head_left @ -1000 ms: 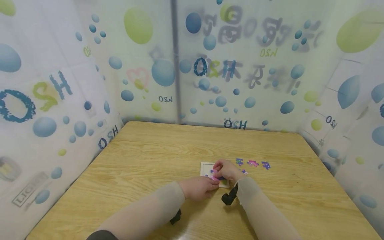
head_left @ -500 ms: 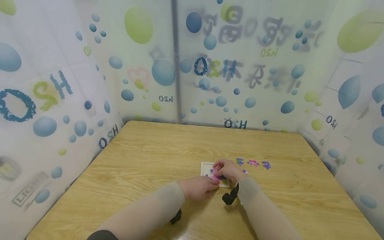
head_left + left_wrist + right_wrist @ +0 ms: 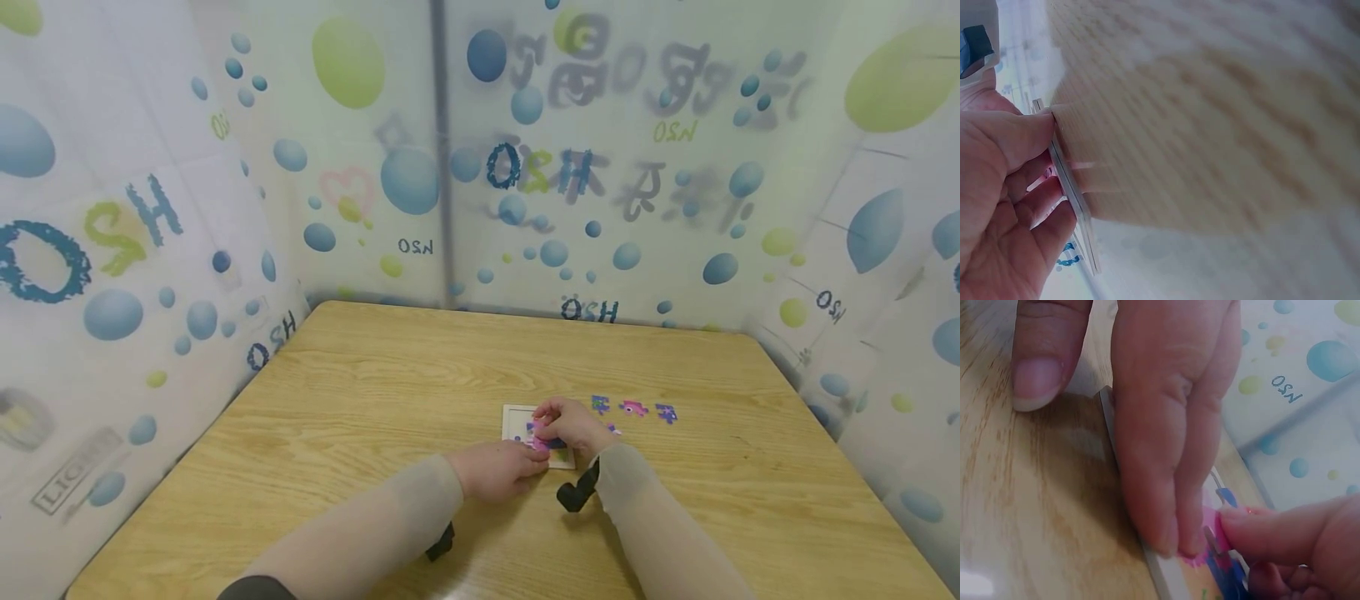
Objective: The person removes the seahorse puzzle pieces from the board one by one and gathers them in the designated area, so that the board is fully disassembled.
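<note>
A small jigsaw puzzle board (image 3: 512,411) with a pale frame lies on the table, partly covered by both hands. My left hand (image 3: 497,471) reaches in from the left, its fingers resting on the near part of the board; in the right wrist view two straight fingers (image 3: 1154,469) lie across the frame. Over the board's right side, my right hand (image 3: 576,427) pinches a pink puzzle piece (image 3: 1211,526) between thumb and index finger. The piece stands tilted on the board, beside blue and pink printed parts. The left wrist view shows the board's thin edge (image 3: 1072,190) along the left fingertips.
Right of the board lie loose pieces: a blue-green one (image 3: 600,404), a pink one with an eye (image 3: 633,408) and a purple one (image 3: 666,412). Another piece (image 3: 614,430) peeks out behind the right hand. The wooden table (image 3: 390,375) meets printed curtains (image 3: 360,208).
Almost nothing differs. Both hands keep their places at the board, the right one still pinching the pink piece; the whole head view has shifted very slightly.
</note>
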Action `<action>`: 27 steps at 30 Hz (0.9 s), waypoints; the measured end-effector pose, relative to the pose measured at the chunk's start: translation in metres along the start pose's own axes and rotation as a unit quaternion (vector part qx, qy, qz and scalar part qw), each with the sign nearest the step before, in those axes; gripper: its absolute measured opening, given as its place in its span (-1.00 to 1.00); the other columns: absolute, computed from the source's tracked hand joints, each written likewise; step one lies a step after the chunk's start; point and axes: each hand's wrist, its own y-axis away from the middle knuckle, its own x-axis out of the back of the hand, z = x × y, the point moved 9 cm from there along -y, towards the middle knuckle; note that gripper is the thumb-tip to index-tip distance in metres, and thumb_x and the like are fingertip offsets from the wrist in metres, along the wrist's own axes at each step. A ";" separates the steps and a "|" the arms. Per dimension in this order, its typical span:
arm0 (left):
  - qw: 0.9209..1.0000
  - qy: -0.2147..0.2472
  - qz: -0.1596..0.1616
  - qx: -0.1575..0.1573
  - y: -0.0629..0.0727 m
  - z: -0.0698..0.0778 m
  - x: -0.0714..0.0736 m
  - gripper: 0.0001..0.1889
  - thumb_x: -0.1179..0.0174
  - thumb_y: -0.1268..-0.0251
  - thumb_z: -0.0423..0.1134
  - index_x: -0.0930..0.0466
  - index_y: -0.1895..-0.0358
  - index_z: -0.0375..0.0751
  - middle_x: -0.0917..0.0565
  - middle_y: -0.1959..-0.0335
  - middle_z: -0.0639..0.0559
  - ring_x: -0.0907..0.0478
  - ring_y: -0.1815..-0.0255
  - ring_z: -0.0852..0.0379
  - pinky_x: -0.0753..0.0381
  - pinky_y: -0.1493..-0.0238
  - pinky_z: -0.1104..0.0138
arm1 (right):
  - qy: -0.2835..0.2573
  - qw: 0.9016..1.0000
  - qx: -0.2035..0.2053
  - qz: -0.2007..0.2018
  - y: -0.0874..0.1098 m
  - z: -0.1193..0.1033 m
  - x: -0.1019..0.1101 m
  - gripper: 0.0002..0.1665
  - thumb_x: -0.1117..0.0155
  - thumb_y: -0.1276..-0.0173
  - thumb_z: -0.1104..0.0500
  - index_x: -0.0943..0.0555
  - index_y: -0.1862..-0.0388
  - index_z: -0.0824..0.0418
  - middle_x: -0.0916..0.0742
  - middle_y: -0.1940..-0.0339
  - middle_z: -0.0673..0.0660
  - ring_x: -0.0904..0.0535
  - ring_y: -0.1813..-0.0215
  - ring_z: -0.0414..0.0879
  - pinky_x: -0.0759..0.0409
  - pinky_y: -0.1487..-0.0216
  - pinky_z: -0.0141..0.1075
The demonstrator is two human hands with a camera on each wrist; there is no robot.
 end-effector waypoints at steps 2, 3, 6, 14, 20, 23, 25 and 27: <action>1.000 0.008 -0.001 0.004 0.000 0.000 0.000 -0.54 -0.05 -0.46 -0.22 -0.37 -0.37 -0.21 -0.36 -0.39 0.03 -0.27 -0.40 0.15 -0.18 -0.40 0.39 | 0.006 1.000 -0.001 0.001 0.000 0.001 0.001 -0.73 -0.34 -0.19 0.42 -0.58 0.12 0.27 -0.58 0.34 0.13 -0.47 0.31 -0.03 -0.45 0.29 -0.33; 1.000 0.012 -0.001 0.006 0.000 -0.001 0.000 -0.54 -0.05 -0.46 -0.22 -0.37 -0.37 -0.21 -0.36 -0.39 0.03 -0.27 -0.40 0.15 -0.18 -0.40 0.39 | 0.012 1.000 0.001 0.002 0.000 0.001 0.001 -0.74 -0.34 -0.19 0.41 -0.59 0.12 0.27 -0.58 0.34 0.13 -0.47 0.31 -0.03 -0.45 0.29 -0.33; 1.000 0.012 0.001 0.006 0.000 0.000 0.001 -0.54 -0.05 -0.46 -0.21 -0.37 -0.37 -0.21 -0.37 -0.39 0.03 -0.28 -0.40 0.15 -0.19 -0.40 0.39 | 0.016 1.000 0.001 0.006 -0.001 0.002 0.002 -0.75 -0.36 -0.19 0.38 -0.60 0.14 0.25 -0.58 0.34 0.13 -0.46 0.31 -0.02 -0.43 0.29 -0.31; 1.000 0.011 -0.002 0.009 -0.001 -0.001 -0.001 -0.53 -0.05 -0.46 -0.21 -0.36 -0.38 -0.20 -0.39 -0.37 0.04 -0.27 -0.40 0.16 -0.19 -0.40 0.37 | 0.001 1.000 -0.003 0.004 -0.001 0.002 0.003 -0.79 -0.33 -0.21 0.36 -0.61 0.16 0.25 -0.59 0.37 0.13 -0.46 0.33 -0.02 -0.42 0.27 -0.29; 1.000 0.008 -0.007 0.011 -0.001 -0.002 -0.002 -0.53 -0.06 -0.46 -0.20 -0.36 -0.38 -0.18 -0.40 -0.36 0.05 -0.27 -0.40 0.17 -0.19 -0.40 0.37 | -0.005 1.000 0.000 0.000 -0.002 0.003 0.004 -0.81 -0.32 -0.23 0.34 -0.61 0.15 0.26 -0.60 0.42 0.10 -0.46 0.36 -0.04 -0.40 0.27 -0.29; 1.000 0.008 -0.009 0.011 -0.001 -0.002 -0.003 -0.52 -0.06 -0.46 -0.20 -0.36 -0.39 -0.18 -0.40 -0.37 0.06 -0.27 -0.40 0.17 -0.20 -0.40 0.37 | -0.012 1.000 0.004 0.000 -0.002 0.003 0.003 -0.82 -0.31 -0.23 0.36 -0.62 0.17 0.28 -0.61 0.44 0.10 -0.47 0.38 -0.05 -0.42 0.29 -0.30; 1.000 0.014 -0.009 0.013 -0.001 -0.002 -0.003 -0.53 -0.06 -0.46 -0.20 -0.36 -0.38 -0.18 -0.40 -0.37 0.06 -0.27 -0.40 0.17 -0.20 -0.40 0.36 | -0.025 1.000 0.001 0.003 -0.002 0.004 0.004 -0.82 -0.30 -0.23 0.38 -0.62 0.18 0.28 -0.62 0.43 0.10 -0.47 0.36 -0.04 -0.42 0.27 -0.29; 1.000 0.021 -0.008 0.016 -0.001 -0.002 -0.003 -0.53 -0.05 -0.47 -0.20 -0.36 -0.38 -0.18 -0.40 -0.37 0.06 -0.27 -0.40 0.17 -0.21 -0.40 0.36 | -0.040 0.999 -0.006 0.004 -0.001 0.005 0.004 -0.82 -0.29 -0.23 0.38 -0.63 0.17 0.28 -0.63 0.39 0.10 -0.47 0.30 -0.02 -0.40 0.22 -0.27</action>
